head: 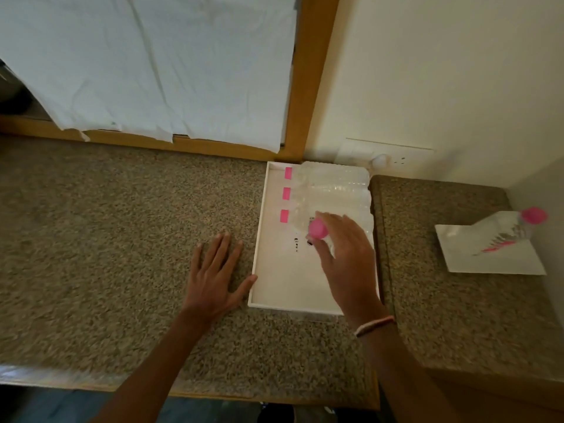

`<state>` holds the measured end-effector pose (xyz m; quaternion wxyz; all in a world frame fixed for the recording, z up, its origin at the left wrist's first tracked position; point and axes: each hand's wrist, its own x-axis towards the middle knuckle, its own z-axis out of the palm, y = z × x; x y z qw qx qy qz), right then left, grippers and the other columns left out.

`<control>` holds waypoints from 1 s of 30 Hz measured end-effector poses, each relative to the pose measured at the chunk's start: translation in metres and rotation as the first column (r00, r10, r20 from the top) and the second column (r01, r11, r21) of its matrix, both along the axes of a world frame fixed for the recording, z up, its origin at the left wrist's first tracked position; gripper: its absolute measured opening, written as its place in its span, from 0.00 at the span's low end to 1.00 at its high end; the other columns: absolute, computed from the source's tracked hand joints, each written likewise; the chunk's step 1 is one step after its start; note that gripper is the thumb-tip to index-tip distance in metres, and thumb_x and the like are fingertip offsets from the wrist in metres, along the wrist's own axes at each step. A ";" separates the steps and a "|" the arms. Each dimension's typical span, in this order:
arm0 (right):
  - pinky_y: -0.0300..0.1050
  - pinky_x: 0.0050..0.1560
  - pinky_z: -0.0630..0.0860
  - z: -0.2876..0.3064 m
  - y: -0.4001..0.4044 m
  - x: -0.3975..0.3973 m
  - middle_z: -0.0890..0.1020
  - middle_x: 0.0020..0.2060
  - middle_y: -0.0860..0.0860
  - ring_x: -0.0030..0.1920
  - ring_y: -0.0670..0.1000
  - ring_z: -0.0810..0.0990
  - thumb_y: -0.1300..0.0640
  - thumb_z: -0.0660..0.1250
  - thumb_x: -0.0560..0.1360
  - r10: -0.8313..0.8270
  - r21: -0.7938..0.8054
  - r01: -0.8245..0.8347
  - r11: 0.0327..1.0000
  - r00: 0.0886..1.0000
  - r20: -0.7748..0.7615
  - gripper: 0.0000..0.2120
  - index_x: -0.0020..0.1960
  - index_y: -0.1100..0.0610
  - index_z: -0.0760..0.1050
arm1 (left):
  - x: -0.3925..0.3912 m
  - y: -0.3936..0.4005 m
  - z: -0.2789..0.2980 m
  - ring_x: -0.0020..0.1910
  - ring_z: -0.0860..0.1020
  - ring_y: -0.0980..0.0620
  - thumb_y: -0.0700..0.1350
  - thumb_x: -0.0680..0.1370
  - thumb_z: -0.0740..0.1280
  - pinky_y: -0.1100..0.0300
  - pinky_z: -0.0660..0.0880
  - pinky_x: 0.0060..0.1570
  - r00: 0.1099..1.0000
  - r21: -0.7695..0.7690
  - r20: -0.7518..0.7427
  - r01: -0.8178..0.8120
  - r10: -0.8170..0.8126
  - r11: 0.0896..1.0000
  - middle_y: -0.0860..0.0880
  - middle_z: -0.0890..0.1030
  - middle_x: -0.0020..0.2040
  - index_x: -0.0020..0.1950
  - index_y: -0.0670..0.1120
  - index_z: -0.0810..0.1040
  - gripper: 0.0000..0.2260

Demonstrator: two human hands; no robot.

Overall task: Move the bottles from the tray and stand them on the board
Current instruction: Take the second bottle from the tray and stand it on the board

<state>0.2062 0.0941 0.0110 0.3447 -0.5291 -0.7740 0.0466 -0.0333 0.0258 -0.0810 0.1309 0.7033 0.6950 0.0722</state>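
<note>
Pink-capped bottle (317, 228) is in the right hand (345, 254), grip closed round its neck, just above the white tray (274, 288). Left hand (213, 270) lies flat and empty on the worktop (122, 239). I'd keep it upright and set it beside the standing bottle (515, 227) on the board (488, 261).

Speckled brown granite desk (122, 239) fills the lower frame, with a seam splitting off a right section (451, 300). White cloth (152, 65) hangs behind the desk's far edge, covering most of a wooden frame (308, 87). Dark gap at the far left under the cloth. Cream wall (442, 71) on the right; white switch and socket plate (384, 154) low on it, just above the far edge. Thin bracelet (375, 325) on one wrist.
</note>
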 end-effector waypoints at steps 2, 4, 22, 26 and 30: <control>0.48 0.64 0.78 0.016 -0.003 0.015 0.86 0.58 0.57 0.60 0.56 0.84 0.57 0.75 0.76 -0.075 -0.085 0.061 0.994 0.984 -0.164 0.19 0.65 0.61 0.80 | 0.001 0.002 0.003 0.80 0.61 0.41 0.72 0.78 0.44 0.33 0.59 0.77 1.000 0.003 0.009 -0.006 0.006 1.000 0.41 0.64 0.80 0.78 0.46 0.66 0.40; 0.49 0.62 0.81 0.028 -0.003 0.029 0.86 0.58 0.53 0.59 0.51 0.84 0.57 0.75 0.77 -0.136 -0.186 0.075 0.980 0.932 -0.337 0.17 0.65 0.59 0.80 | 0.006 0.010 0.010 0.80 0.60 0.41 0.74 0.77 0.43 0.35 0.55 0.78 1.000 0.014 0.022 -0.002 0.001 1.000 0.42 0.62 0.81 0.79 0.46 0.63 0.43; 0.48 0.64 0.78 0.169 0.056 0.255 0.82 0.59 0.64 0.60 0.54 0.83 0.66 0.72 0.79 0.161 0.309 0.120 0.943 0.649 -0.744 0.16 0.65 0.62 0.74 | 0.276 0.132 0.077 0.83 0.49 0.43 0.76 0.75 0.49 0.34 0.53 0.79 0.970 0.264 0.036 0.224 -0.241 0.938 0.41 0.52 0.83 0.82 0.45 0.51 0.47; 0.50 0.65 0.77 0.169 0.078 0.324 0.81 0.58 0.59 0.60 0.56 0.83 0.65 0.71 0.80 0.127 0.343 0.176 0.923 0.702 -0.701 0.15 0.65 0.65 0.74 | 0.329 0.149 0.066 0.83 0.47 0.44 0.77 0.74 0.50 0.35 0.51 0.80 0.964 0.233 0.048 0.243 -0.261 0.941 0.41 0.50 0.84 0.82 0.45 0.49 0.48; 0.57 0.66 0.79 0.139 0.097 0.374 0.82 0.56 0.54 0.61 0.52 0.83 0.63 0.72 0.80 0.018 0.238 0.198 0.951 0.732 -0.681 0.15 0.64 0.69 0.77 | 0.363 0.155 0.051 0.83 0.47 0.45 0.78 0.73 0.49 0.35 0.53 0.79 0.965 0.168 0.038 0.250 -0.260 0.953 0.42 0.49 0.84 0.82 0.46 0.48 0.49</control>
